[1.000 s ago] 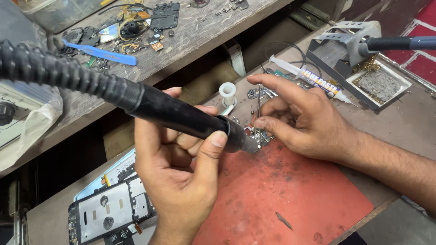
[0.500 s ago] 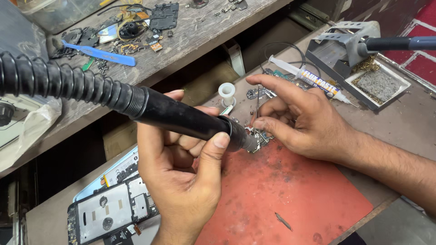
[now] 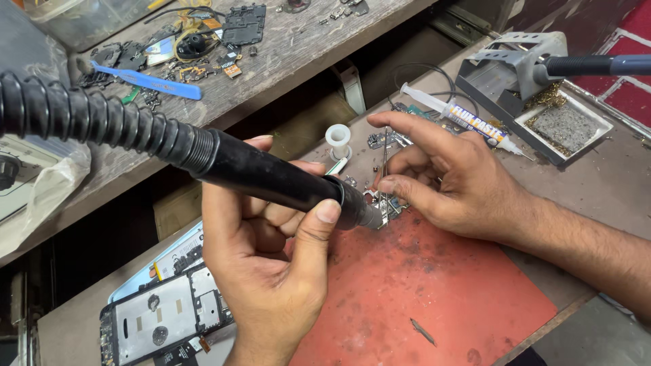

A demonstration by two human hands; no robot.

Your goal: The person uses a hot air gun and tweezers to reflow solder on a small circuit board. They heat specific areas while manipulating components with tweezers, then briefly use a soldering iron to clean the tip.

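Observation:
My left hand (image 3: 271,251) grips a black hot-air wand (image 3: 271,177) with a ribbed hose running off to the upper left. Its metal nozzle points at a small circuit board (image 3: 388,207) lying at the far edge of a red work mat (image 3: 434,291). My right hand (image 3: 447,179) holds thin metal tweezers (image 3: 384,163) upright between thumb and fingers, their tips down on the small board right beside the nozzle.
An opened phone (image 3: 163,318) lies at the lower left. A white spool (image 3: 338,139), a flux syringe (image 3: 461,118) and a soldering iron stand with tray (image 3: 529,88) sit behind the hands. The upper shelf (image 3: 305,47) carries a blue pry tool (image 3: 146,81) and several loose parts.
The hose has sagged and shifted slightly at the left. Both hands stay in place over the small board.

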